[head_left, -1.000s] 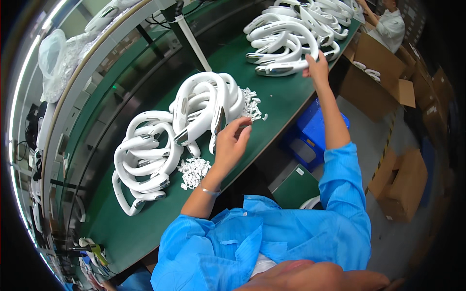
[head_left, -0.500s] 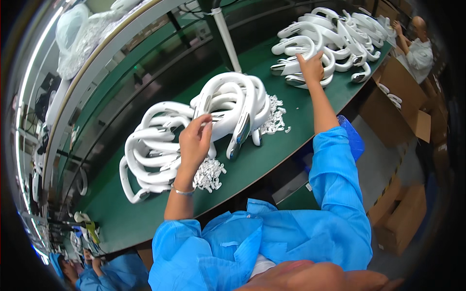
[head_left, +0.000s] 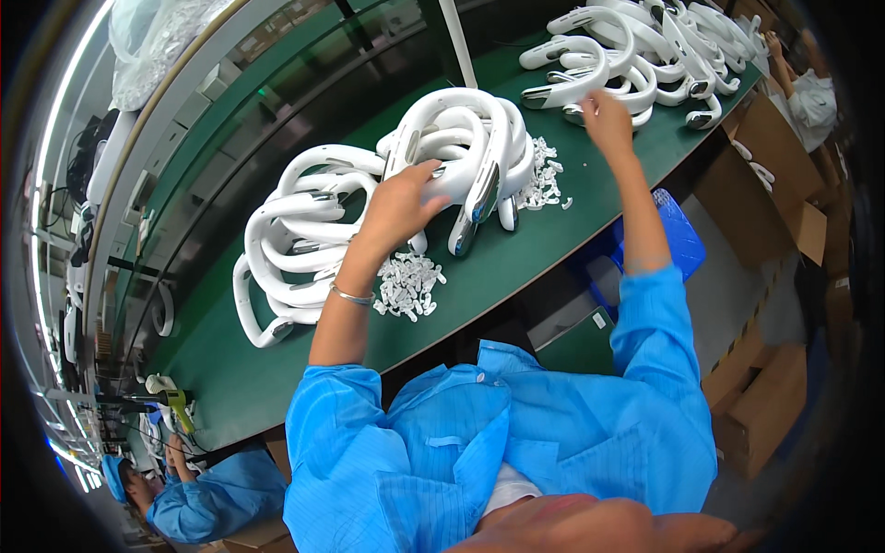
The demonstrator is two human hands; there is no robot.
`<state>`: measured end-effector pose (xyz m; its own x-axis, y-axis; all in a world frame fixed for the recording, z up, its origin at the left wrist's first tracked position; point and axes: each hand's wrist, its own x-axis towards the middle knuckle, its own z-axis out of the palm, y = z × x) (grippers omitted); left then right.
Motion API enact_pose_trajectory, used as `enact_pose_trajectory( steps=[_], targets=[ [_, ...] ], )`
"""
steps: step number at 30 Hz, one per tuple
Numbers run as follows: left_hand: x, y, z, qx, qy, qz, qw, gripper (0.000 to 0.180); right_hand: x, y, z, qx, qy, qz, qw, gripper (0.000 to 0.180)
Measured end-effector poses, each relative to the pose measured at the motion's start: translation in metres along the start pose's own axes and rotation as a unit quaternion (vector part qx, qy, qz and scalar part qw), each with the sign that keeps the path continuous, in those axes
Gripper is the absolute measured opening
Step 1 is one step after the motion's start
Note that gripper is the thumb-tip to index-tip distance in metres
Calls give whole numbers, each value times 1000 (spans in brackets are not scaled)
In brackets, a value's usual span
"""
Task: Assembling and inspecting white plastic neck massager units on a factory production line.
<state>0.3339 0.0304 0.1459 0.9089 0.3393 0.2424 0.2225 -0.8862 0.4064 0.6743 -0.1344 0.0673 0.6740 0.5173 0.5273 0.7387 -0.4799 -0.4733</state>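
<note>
My left hand (head_left: 403, 205) reaches to the near side of a pile of white U-shaped neckband devices (head_left: 502, 138). Its fingers and thumb are apart, against or just over one band, and it grips nothing that I can see. Next to it on the left lies a second pile of such neckbands (head_left: 277, 276). My right hand (head_left: 607, 124), slightly blurred, is at the near edge of a larger neckband pile (head_left: 590, 64) at the far right. Its fingers are loosely bent and apart, close to a band's end, with nothing visibly held.
Small white plastic parts lie in heaps (head_left: 408, 286) beside the piles on the green bench (head_left: 516, 276). A blue bin (head_left: 682, 235) and cardboard boxes (head_left: 761, 184) stand beyond the bench's edge. Co-workers are at the lower left (head_left: 217, 498) and upper right (head_left: 811, 106).
My left hand has moved right and away from me, from between the piles onto the middle one. My right hand has drawn back slightly from the right pile. The view has shifted.
</note>
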Motion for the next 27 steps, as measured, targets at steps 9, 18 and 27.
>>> enact_pose_trajectory(
  steps=[9,18,27],
  targets=[
    [4,-5,35,82,23,66,994,59,-154,-35,-7,53,-84,-156,983,9],
    [63,-37,-8,94,145,66,983,56,-161,-26,-7,192,-75,-25,978,11],
    [155,-77,11,125,-12,53,991,41,-165,-68,-60,635,-65,193,745,16]
  ],
)
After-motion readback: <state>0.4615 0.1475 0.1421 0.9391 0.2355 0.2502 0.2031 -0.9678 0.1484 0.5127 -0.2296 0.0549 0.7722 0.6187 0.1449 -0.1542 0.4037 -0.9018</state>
